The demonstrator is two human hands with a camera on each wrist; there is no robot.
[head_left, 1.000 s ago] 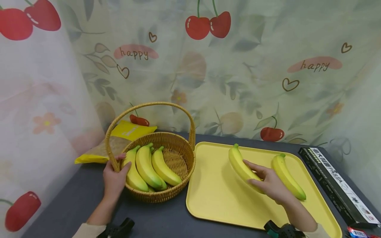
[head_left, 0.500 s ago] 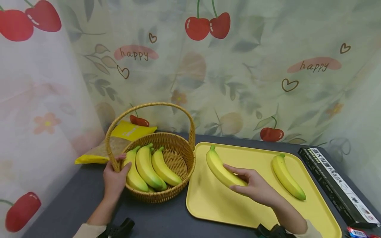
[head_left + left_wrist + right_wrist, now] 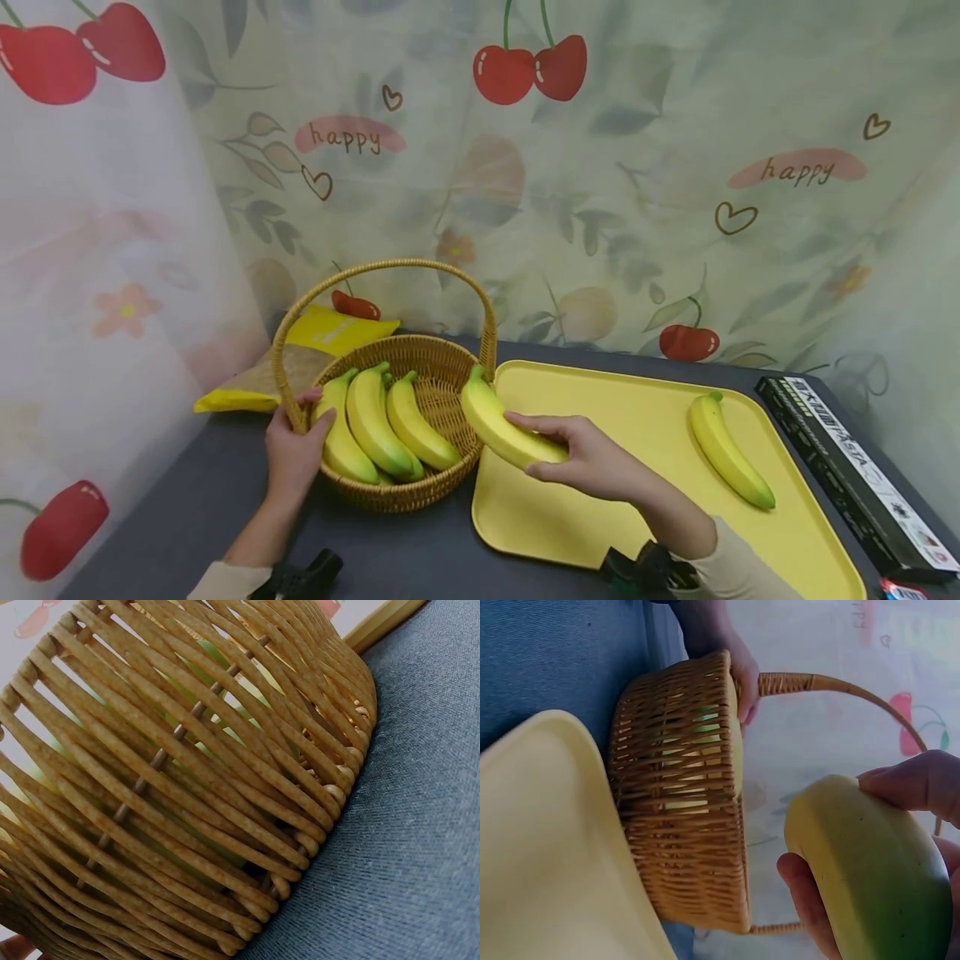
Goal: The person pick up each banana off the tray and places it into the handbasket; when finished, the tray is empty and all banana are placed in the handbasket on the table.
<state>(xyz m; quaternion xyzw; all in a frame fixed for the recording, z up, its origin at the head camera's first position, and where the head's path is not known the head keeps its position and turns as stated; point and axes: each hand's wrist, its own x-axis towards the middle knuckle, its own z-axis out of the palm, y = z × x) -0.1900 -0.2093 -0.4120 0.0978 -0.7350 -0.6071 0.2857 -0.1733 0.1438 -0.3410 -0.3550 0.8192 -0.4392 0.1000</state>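
Note:
My left hand [image 3: 292, 454] grips the left side of a wicker basket [image 3: 390, 497] where its handle meets the rim. Several yellow bananas [image 3: 375, 425] with greenish ends lie in the basket's left half. In my right hand [image 3: 592, 458] is another banana [image 3: 506, 429], pinched between thumb and fingers, its stem end at the basket's right rim. The right wrist view shows this banana [image 3: 870, 870] close up. One more banana [image 3: 727, 450] lies on the right of a yellow tray [image 3: 555, 517]. The left wrist view is mostly filled by the basket's woven wall [image 3: 165, 772].
Behind the basket's left side lies a yellow and brown bag [image 3: 330, 329]. A long black and white box [image 3: 855, 475] lies right of the tray, with a small red and blue packet [image 3: 903, 590] near its front end. A printed curtain [image 3: 600, 208] closes off the back.
My right hand has carried the banana leftwards across the tray, from its middle to the basket's right rim. The left hand keeps its grip on the basket, and the other bananas stay put.

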